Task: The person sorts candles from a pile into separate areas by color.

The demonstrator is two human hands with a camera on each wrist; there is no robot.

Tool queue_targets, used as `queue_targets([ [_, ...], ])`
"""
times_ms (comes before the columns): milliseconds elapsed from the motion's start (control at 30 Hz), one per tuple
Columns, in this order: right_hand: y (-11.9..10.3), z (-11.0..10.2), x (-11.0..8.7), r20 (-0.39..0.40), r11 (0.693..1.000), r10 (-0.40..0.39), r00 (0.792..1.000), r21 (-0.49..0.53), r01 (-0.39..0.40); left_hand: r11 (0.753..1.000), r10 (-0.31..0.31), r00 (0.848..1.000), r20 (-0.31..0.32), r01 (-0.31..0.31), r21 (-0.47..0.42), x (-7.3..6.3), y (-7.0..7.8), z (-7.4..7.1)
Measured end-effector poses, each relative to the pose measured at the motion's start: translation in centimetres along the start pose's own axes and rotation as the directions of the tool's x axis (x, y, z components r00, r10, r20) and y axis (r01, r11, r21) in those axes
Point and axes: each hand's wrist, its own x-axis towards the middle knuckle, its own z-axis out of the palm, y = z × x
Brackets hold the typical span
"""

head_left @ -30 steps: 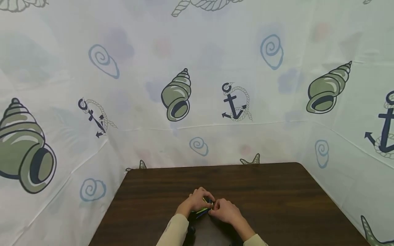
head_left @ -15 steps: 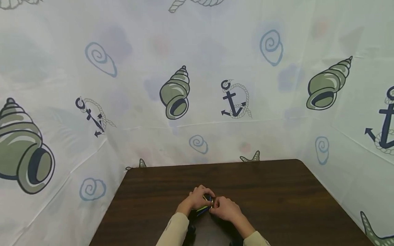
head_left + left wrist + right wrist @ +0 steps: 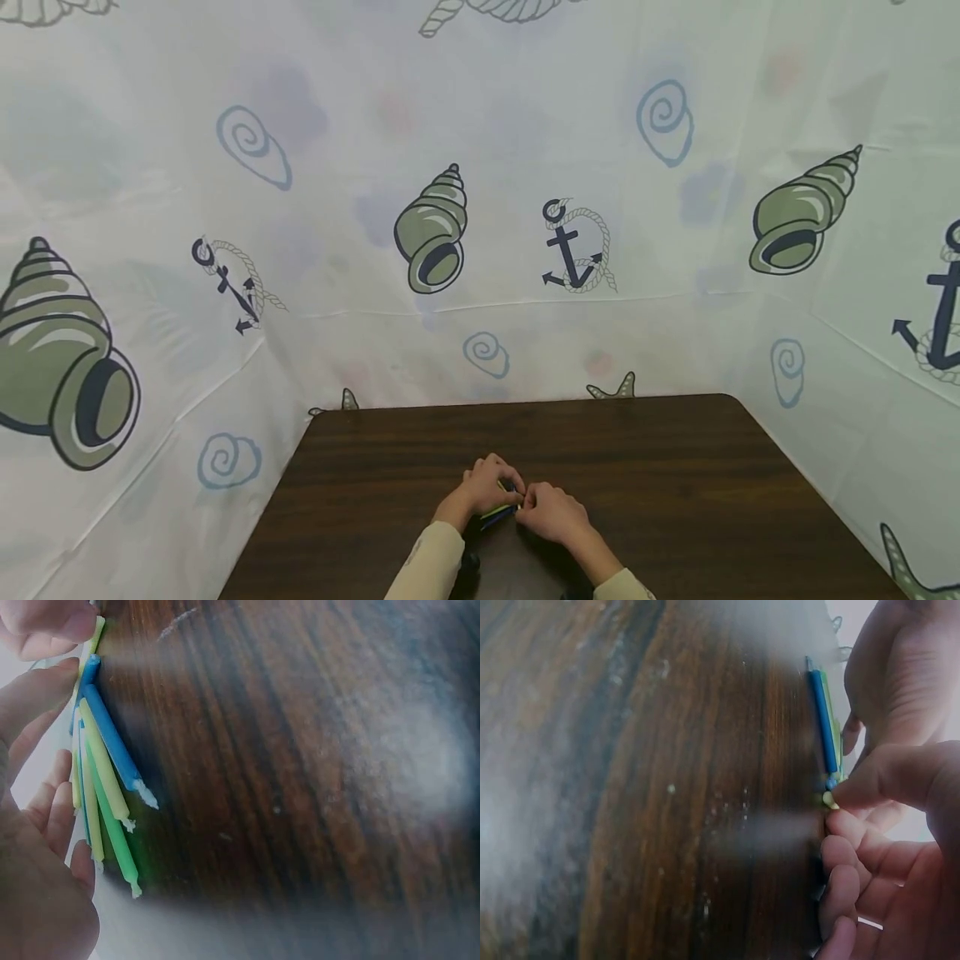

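Note:
In the head view, my left hand (image 3: pixel 480 490) and right hand (image 3: pixel 553 512) meet fingertip to fingertip low over the table. The left thumb and fingers hold several thin candles, whose white wicks fan out in the left wrist view. Among them are a blue candle (image 3: pixel 112 739), a yellow candle (image 3: pixel 105 761) and a green candle (image 3: pixel 112 825). My right thumb and index finger pinch at a pale yellow candle end (image 3: pixel 829 799), just past the blue candle's end. The fingers hide part of the bunch.
A dark wood-grain table (image 3: pixel 637 467) lies under both hands. Behind it and at the sides hangs a white cloth (image 3: pixel 517 150) printed with shells and anchors. A small black object (image 3: pixel 469 562) shows beside the left sleeve.
Both hands stay in nearly the same place. My fingertips are slightly closer together, and less of the candles shows between them. The head view has shifted slightly.

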Motion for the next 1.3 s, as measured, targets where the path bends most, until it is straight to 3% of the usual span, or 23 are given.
queue_targets([
  [200, -0.4, 0.5, 0.1, -0.044, 0.997, 0.055, 0.998, -0.056, -0.057, 1.000, -0.011, 1.000, -0.016, 0.011, 0.000, -0.1, 0.3, 0.2],
  [500, -0.9, 0.5, 0.5, -0.060, 0.987, 0.128, 0.990, -0.094, -0.133, 1.000, -0.005, 0.999, -0.051, 0.006, 0.022, 1.2, -1.4, 1.5],
  [900, -1.8, 0.4, 0.3, -0.115, 0.982, 0.130, 0.985, -0.125, -0.144, 0.999, 0.034, 0.999, -0.018, -0.033, 0.013, 0.7, -1.5, 0.6],
  [1300, -1.3, 0.4, 0.5, -0.110, 0.983, 0.100, 0.989, -0.143, -0.116, 0.999, 0.018, 1.000, -0.026, -0.019, -0.034, 1.0, -2.0, 0.7],
])
